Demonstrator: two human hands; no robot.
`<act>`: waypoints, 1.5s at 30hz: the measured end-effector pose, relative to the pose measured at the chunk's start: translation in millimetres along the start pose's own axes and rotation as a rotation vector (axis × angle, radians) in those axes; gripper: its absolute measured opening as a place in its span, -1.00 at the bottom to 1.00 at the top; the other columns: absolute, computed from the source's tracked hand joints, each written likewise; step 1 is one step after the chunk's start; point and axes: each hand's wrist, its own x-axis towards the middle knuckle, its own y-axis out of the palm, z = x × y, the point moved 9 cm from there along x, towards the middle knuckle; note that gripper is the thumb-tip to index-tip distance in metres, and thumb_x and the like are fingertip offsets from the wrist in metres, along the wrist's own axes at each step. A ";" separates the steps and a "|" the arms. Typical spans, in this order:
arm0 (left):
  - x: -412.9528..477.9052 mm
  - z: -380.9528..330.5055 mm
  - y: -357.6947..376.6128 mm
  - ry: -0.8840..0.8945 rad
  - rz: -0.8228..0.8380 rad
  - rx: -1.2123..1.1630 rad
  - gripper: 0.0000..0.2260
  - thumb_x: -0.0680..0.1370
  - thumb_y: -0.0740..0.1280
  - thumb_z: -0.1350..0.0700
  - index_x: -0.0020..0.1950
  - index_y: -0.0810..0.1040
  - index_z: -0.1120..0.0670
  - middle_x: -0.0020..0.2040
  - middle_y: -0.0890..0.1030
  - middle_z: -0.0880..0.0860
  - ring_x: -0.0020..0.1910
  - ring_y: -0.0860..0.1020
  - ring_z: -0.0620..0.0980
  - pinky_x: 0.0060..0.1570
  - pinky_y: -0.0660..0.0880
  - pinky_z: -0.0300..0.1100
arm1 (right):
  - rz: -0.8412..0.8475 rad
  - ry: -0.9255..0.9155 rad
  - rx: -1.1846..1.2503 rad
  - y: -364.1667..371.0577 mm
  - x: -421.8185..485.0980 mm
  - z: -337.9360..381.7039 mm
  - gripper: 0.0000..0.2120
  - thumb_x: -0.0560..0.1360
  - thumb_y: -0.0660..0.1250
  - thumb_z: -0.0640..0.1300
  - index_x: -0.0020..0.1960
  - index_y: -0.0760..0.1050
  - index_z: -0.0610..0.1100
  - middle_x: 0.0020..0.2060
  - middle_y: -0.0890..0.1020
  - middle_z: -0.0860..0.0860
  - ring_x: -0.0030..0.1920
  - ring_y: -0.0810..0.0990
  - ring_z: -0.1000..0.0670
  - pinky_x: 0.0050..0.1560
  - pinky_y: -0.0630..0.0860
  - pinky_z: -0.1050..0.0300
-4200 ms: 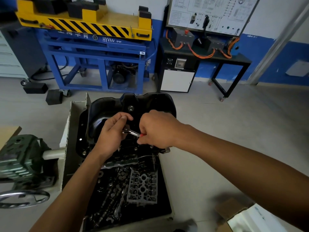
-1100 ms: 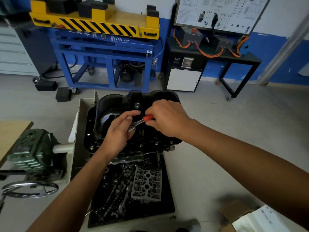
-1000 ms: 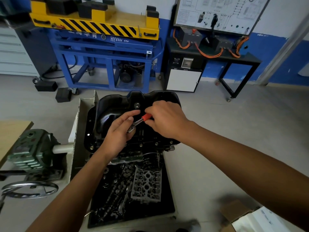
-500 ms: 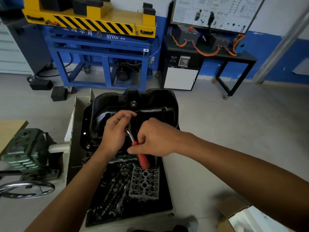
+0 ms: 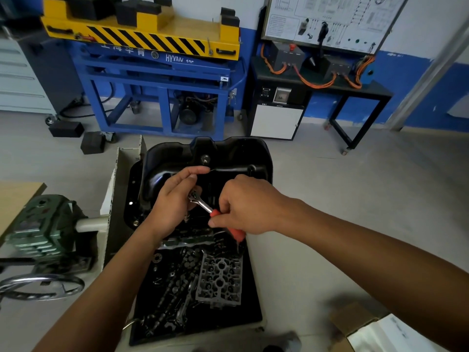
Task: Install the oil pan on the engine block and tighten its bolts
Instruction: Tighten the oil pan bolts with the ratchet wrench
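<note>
The black oil pan (image 5: 228, 153) sits on the engine block, which is mostly hidden beneath it. Small bolts (image 5: 135, 222) show along the pan's left flange. A ratchet wrench (image 5: 203, 203) with a red handle lies across the pan's near edge. My left hand (image 5: 175, 201) steadies the ratchet's metal head with its fingers. My right hand (image 5: 246, 204) is closed around the red handle, which points toward me and to the right. The bolt under the socket is hidden by my hands.
A black tray (image 5: 248, 306) below the pan holds several engine parts, including a cylinder head piece (image 5: 219, 280). A green gearbox with a hand wheel (image 5: 40, 288) stands at left. A blue and yellow lift (image 5: 157, 72) and a wiring bench (image 5: 317, 80) stand behind. A cardboard box (image 5: 355, 323) lies lower right.
My right hand swung the red handle from pointing away over the pan round toward me, and it now points near-right. My left hand stayed on the ratchet head.
</note>
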 end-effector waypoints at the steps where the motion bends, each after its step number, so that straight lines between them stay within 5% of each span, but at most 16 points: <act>1: 0.3 0.5 -0.6 -0.004 0.008 0.006 -0.71 0.61 0.15 0.03 0.15 0.66 -0.04 -0.43 0.36 0.01 -0.46 0.32 -0.15 -0.47 0.26 -0.31 | -0.017 0.003 -0.037 -4.0 0.5 -3.0 -0.59 0.47 0.43 0.20 -0.40 0.57 -0.06 -0.55 0.55 0.07 -0.45 0.52 0.16 -0.38 0.42 0.17; 9: 2.1 6.3 -5.8 -0.063 0.018 -0.019 -0.69 0.61 0.17 0.01 0.20 0.66 -0.04 -0.22 0.36 0.21 -0.34 0.27 0.09 -0.37 0.30 -0.23 | -0.132 0.018 -0.213 -21.5 12.4 -10.5 -0.75 0.56 0.35 0.11 -0.13 0.59 -0.06 -0.36 0.50 0.06 -0.32 0.52 -0.02 -0.33 0.43 0.09; 18: 3.4 8.9 8.2 -0.072 0.187 -0.051 -0.68 0.62 0.17 0.03 0.26 0.62 0.04 -0.49 0.25 -0.04 -0.50 0.18 -0.06 -0.44 0.18 -0.20 | -0.218 -0.004 -0.249 -31.3 28.1 -11.4 -0.87 0.58 0.33 0.04 -0.02 0.58 -0.01 -0.20 0.53 0.05 -0.16 0.57 -0.08 -0.27 0.42 0.06; 21: 2.9 6.2 8.0 -0.048 0.175 -0.027 -0.69 0.62 0.22 0.00 0.26 0.62 0.06 -0.47 0.27 -0.03 -0.49 0.20 -0.07 -0.45 0.19 -0.21 | -0.241 -0.011 -0.237 -28.8 29.1 -12.8 -0.86 0.59 0.30 0.04 -0.04 0.55 -0.01 -0.21 0.47 0.08 -0.17 0.55 -0.05 -0.32 0.29 0.10; 28: 2.5 -0.4 -7.6 0.032 -0.138 0.066 -0.78 0.69 0.19 0.12 0.00 0.62 0.04 -0.43 0.41 -0.11 -0.47 0.33 -0.19 -0.46 0.29 -0.34 | -0.171 0.010 -0.139 -16.3 12.6 -4.6 -0.67 0.52 0.36 0.13 -0.28 0.52 -0.08 -0.44 0.51 0.06 -0.38 0.53 0.02 -0.38 0.40 0.13; 36: 2.2 -7.8 2.6 0.098 -0.136 0.158 -0.75 0.71 0.17 0.14 -0.05 0.61 0.12 -0.32 0.39 0.32 -0.30 0.31 0.15 -0.28 0.27 0.04 | -0.098 -0.055 0.058 3.5 -0.7 34.7 -0.51 0.51 0.39 0.17 -0.46 0.30 0.00 -0.60 0.37 0.10 -0.58 0.36 0.10 -0.47 0.28 0.18; 41: 2.0 -5.2 2.5 0.063 -0.115 0.119 -0.73 0.69 0.15 0.10 -0.10 0.59 0.05 -0.36 0.41 0.02 -0.37 0.31 -0.03 -0.33 0.28 -0.15 | -0.041 -0.011 0.078 6.4 0.5 20.7 -0.53 0.48 0.41 0.20 -0.45 0.50 -0.09 -0.56 0.50 0.03 -0.50 0.47 0.07 -0.38 0.51 0.08; 45: 2.7 -3.6 3.0 0.032 -0.066 0.072 -0.76 0.58 0.17 0.01 -0.15 0.61 -0.04 -0.39 0.46 -0.10 -0.38 0.39 -0.17 -0.37 0.36 -0.33 | -0.054 0.016 0.042 0.3 -0.3 6.6 -0.59 0.46 0.44 0.18 -0.41 0.55 -0.07 -0.54 0.52 0.06 -0.47 0.48 0.12 -0.37 0.44 0.13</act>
